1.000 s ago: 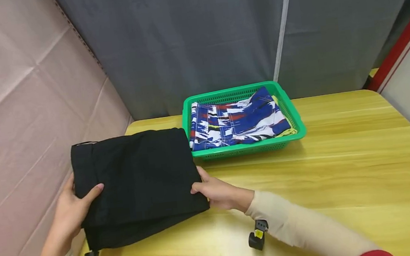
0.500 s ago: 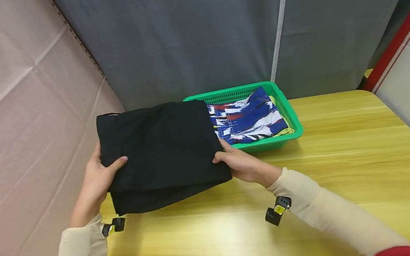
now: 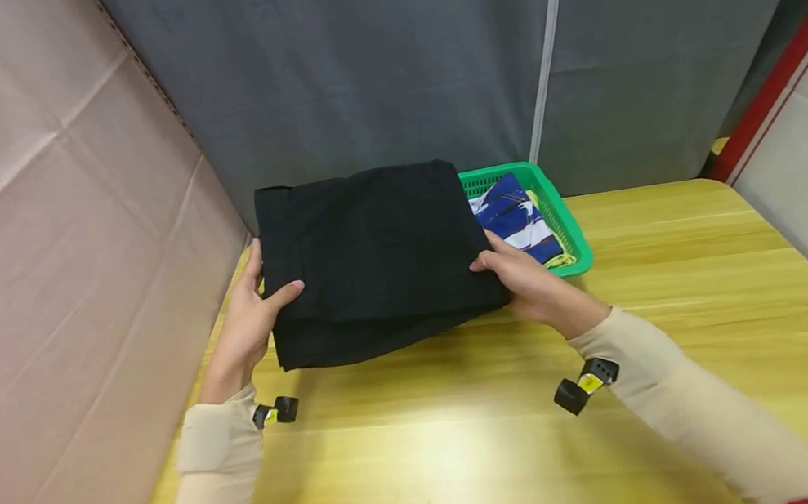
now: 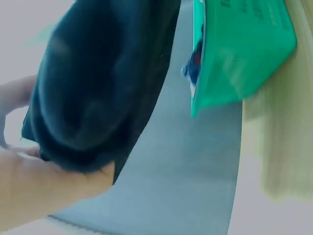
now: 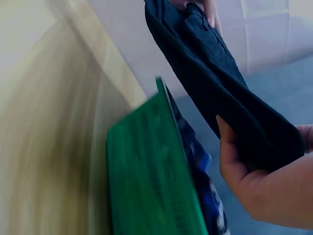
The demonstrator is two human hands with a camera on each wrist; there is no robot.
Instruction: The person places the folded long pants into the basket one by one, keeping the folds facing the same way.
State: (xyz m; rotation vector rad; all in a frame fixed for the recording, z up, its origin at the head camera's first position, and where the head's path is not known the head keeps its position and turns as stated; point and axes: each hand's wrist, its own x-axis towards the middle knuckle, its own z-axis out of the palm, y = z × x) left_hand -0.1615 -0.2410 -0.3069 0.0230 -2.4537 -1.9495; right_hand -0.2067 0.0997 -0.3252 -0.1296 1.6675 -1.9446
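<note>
A folded black garment (image 3: 381, 246) hangs in the air, held level between both hands. My left hand (image 3: 244, 318) grips its left edge, thumb on top and fingers beneath. At the opposite edge, my right hand (image 3: 529, 284) pinches the cloth the same way. In the head view the garment overlaps the left part of a green plastic basket (image 3: 559, 223). Inside the basket lies blue, white and red patterned cloth (image 3: 518, 211), with yellow cloth (image 3: 562, 260) under it. Seen from the right wrist, the garment's folded layers (image 5: 220, 93) are above the basket's rim.
The basket stands at the back of a wooden table (image 3: 673, 281). Behind it hangs a grey curtain (image 3: 355, 68). A pale pink fabric wall (image 3: 77, 237) closes off the left side, and a white panel with a red edge (image 3: 784, 72) stands at the right.
Both hands have carried the black garment to the right and toward the back. It now covers much of the basket in the head view. The basket stays in place.
</note>
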